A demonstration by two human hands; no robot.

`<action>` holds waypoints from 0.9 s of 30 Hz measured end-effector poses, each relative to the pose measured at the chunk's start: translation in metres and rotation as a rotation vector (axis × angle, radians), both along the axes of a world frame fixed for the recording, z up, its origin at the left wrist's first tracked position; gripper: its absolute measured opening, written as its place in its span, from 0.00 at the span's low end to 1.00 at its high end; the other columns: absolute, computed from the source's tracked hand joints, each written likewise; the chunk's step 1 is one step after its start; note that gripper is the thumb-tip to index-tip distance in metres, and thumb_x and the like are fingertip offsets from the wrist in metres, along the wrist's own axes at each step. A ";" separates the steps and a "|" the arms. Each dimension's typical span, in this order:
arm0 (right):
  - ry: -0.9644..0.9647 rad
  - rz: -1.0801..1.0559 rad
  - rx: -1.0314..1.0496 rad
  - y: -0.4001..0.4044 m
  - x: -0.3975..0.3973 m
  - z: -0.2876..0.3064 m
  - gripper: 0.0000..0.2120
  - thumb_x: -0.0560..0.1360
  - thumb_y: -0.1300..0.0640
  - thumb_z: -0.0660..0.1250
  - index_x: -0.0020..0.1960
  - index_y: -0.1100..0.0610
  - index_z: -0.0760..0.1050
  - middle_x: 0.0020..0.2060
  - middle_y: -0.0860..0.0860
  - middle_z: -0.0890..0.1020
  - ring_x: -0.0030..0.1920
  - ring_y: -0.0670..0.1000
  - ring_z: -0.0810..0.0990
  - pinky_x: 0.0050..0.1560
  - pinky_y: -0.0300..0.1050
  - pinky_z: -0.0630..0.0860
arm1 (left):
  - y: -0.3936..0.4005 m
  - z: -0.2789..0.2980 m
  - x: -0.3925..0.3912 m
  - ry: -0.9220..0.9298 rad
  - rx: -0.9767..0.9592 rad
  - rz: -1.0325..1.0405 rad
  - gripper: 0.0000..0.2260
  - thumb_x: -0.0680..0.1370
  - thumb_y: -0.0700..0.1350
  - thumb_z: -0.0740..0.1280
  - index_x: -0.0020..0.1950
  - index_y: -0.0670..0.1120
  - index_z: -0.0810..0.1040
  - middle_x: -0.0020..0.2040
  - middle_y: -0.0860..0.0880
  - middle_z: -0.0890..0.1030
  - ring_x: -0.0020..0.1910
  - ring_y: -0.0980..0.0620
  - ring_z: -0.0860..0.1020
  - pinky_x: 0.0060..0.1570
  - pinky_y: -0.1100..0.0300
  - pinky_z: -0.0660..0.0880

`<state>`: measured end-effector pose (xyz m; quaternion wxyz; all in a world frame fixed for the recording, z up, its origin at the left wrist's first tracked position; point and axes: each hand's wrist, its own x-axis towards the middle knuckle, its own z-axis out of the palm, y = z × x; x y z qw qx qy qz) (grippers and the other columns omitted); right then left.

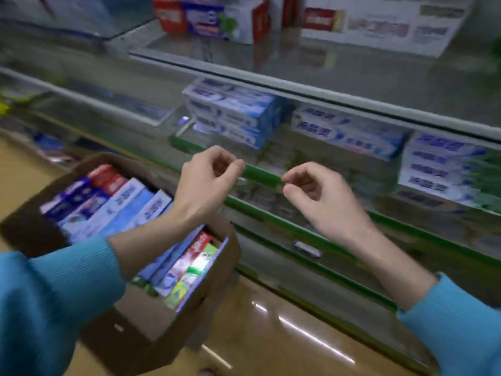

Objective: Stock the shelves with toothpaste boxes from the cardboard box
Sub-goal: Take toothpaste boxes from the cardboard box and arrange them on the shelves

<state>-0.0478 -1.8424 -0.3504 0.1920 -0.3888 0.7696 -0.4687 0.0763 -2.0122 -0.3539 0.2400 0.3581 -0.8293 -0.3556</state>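
A brown cardboard box (151, 321) stands on the floor at the lower left, packed with several toothpaste boxes (116, 207) in blue, white, red and green. My left hand (206, 180) hovers above its far right corner, fingers loosely curled, holding nothing. My right hand (317, 194) hangs level with it in front of the green-edged middle shelf (260, 175), fingers also loosely curled and empty. On that shelf lie stacks of white-and-blue toothpaste boxes (233, 112), a second stack (349, 134) and a third stack (444, 169) to the right.
The glass upper shelf (298, 66) carries red, white and blue boxes (211, 17) at the back. Lower green-edged shelves (311, 256) run beneath my hands. A glossy tan floor (271, 335) lies in front of the shelving. The whole view is motion-blurred.
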 end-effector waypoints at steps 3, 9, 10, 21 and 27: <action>-0.040 0.100 0.038 -0.054 0.039 -0.008 0.02 0.77 0.60 0.69 0.49 0.55 0.79 0.40 0.48 0.82 0.40 0.45 0.80 0.43 0.36 0.75 | -0.048 -0.005 0.057 -0.005 0.061 0.108 0.10 0.74 0.57 0.68 0.42 0.51 0.80 0.35 0.54 0.83 0.36 0.59 0.80 0.42 0.60 0.74; -0.097 0.176 0.187 -0.142 0.105 -0.052 0.04 0.75 0.58 0.69 0.47 0.51 0.78 0.42 0.45 0.83 0.43 0.45 0.81 0.46 0.39 0.77 | -0.117 -0.042 0.139 -0.169 0.158 0.171 0.07 0.80 0.53 0.68 0.52 0.51 0.80 0.42 0.55 0.83 0.43 0.59 0.80 0.40 0.62 0.71; -0.108 0.174 0.234 -0.154 0.113 -0.062 0.04 0.75 0.58 0.68 0.48 0.50 0.78 0.43 0.45 0.82 0.43 0.44 0.81 0.46 0.40 0.77 | -0.130 -0.051 0.148 -0.197 0.182 0.173 0.08 0.80 0.55 0.68 0.53 0.51 0.80 0.43 0.55 0.82 0.44 0.59 0.79 0.40 0.61 0.71; -0.374 -0.050 0.566 -0.262 0.170 -0.163 0.13 0.77 0.57 0.67 0.61 0.56 0.74 0.46 0.51 0.80 0.52 0.53 0.80 0.56 0.47 0.74 | -0.246 -0.138 0.205 -0.455 0.384 0.123 0.14 0.81 0.50 0.67 0.65 0.47 0.75 0.56 0.48 0.80 0.53 0.50 0.78 0.51 0.54 0.76; -0.406 -0.067 0.612 -0.311 0.191 -0.182 0.21 0.74 0.55 0.66 0.65 0.62 0.73 0.42 0.54 0.82 0.47 0.55 0.82 0.54 0.54 0.80 | -0.258 -0.173 0.199 -0.573 0.412 -0.047 0.07 0.80 0.47 0.68 0.55 0.48 0.74 0.49 0.49 0.76 0.47 0.48 0.77 0.46 0.56 0.73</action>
